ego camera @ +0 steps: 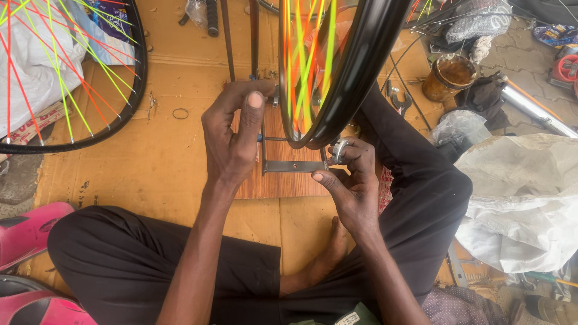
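Black bicycle rim with neon spokes (337, 90) is held upright in grey metal truing stand (293, 166), long axis running near-far. Left hand (232, 135) is closed on stand upright; right hand (352, 180) pinches small silver spoke key (340, 149) just right of rim, nearer it.

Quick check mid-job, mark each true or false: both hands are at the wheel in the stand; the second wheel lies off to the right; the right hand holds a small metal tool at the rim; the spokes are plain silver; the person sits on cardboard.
1. Both hands are at the black rim in the metal stand. True: left hand, right hand.
2. The second wheel lies to the right. False: it lies upper left.
3. The right hand holds a small metal tool. True.
4. Spokes are plain silver. False: orange, yellow and green.
5. The person sits on cardboard. True.
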